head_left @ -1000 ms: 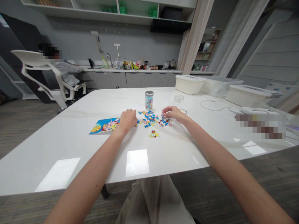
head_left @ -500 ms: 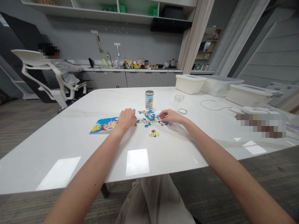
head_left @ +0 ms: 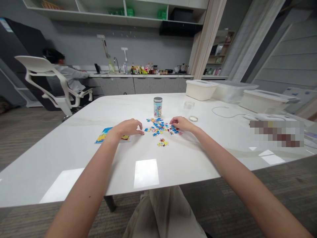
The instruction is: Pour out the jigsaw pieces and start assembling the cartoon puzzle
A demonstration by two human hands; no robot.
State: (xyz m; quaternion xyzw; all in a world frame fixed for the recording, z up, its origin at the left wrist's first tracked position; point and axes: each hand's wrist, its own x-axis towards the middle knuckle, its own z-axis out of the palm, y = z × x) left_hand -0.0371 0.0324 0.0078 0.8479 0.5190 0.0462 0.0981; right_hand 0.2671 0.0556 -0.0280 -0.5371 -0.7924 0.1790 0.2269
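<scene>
Loose jigsaw puzzle pieces [head_left: 158, 125] lie in a pile on the white table, mostly blue, yellow and pink. Left of the pile is my left hand [head_left: 128, 127], thumb and fingers apart, its fingertips by a single small piece [head_left: 143, 133]. My right hand [head_left: 182, 123] rests at the pile's right side with curled fingers; whatever is under the fingertips is hidden. In front of the pile sits a small joined yellow section [head_left: 162, 143] with a red piece. A picture sheet [head_left: 102, 135] lies partly under my left hand and wrist. Behind the pile stands a printed tin [head_left: 158, 107].
A clear jar [head_left: 189, 105] and a round lid [head_left: 193, 118] lie right of the tin. Lidded storage boxes [head_left: 201, 90] line the table's back right, near a white cable [head_left: 226, 115]. A person [head_left: 71, 77] sits in a white chair at back left.
My left hand has moved left and opened its fingers, covering more of the picture sheet and uncovering the pile's left edge. My right hand has shifted slightly to the right.
</scene>
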